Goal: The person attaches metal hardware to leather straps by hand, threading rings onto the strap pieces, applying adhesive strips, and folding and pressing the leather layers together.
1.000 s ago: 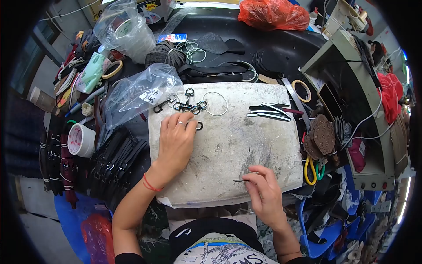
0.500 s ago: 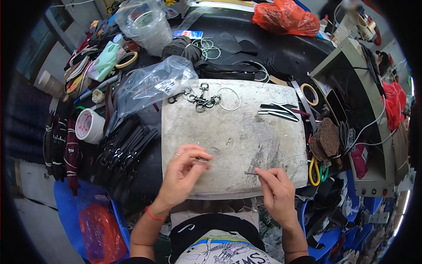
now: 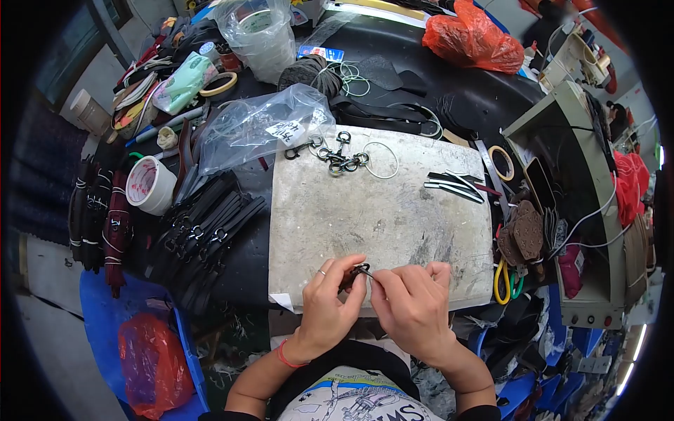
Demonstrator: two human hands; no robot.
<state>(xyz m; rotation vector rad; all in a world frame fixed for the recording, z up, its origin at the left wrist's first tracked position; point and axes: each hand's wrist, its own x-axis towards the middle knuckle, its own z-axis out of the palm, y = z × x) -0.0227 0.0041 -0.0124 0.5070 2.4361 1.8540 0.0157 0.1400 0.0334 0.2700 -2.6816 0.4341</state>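
Left hand [image 3: 331,296]: grip pinched on black metal clasp [image 3: 362,268] | right hand [image 3: 415,305]: pinched on thin dark stick [image 3: 369,274] | swivel clasps [image 3: 345,166]: 12 o'clock

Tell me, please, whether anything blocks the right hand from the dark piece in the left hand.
Nothing visible does: the right hand, holding a thin strip, is close beside the dark piece in the left hand.

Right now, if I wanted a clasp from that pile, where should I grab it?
I'd pinch the loop end of the far clasp between finger and thumb, from above and slightly right. It sticks out beyond the rest of the pile, with bare board to its right, while the plastic bag lies to its left.
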